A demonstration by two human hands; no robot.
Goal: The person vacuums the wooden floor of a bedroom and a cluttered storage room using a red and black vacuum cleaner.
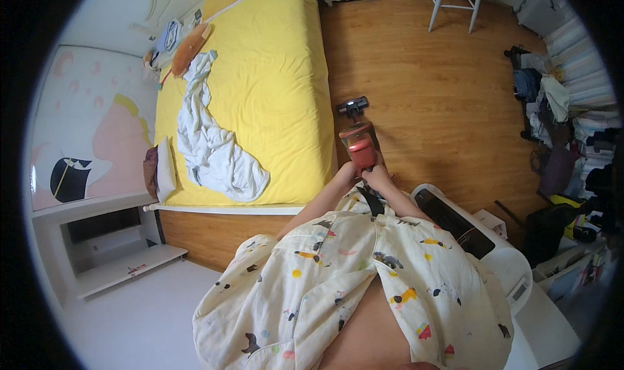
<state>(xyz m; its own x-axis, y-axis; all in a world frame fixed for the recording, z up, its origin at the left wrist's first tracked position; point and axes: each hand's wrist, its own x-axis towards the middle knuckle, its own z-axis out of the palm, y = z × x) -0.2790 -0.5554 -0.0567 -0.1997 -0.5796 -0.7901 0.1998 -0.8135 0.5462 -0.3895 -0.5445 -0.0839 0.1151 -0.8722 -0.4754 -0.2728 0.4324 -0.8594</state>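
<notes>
A red cordless stick vacuum cleaner (361, 150) is held out in front of me, its dark floor head (352, 106) on the wooden floor beside the bed. My right hand (376, 173) is closed around the handle at its near end. Against the left side of the same end, my left hand (350, 172) is closed on it too, its fingers partly hidden by the body. A black strap (372, 201) hangs just below my hands, over my patterned cream clothes.
To the left stands a bed with a yellow sheet (279, 77), a rumpled white blanket (221, 155) and an orange cushion (190, 50). A white tower appliance (468, 227) stands close on my right. Bags and clothes (546, 103) pile along the right wall; a white stool (448, 6) is far off.
</notes>
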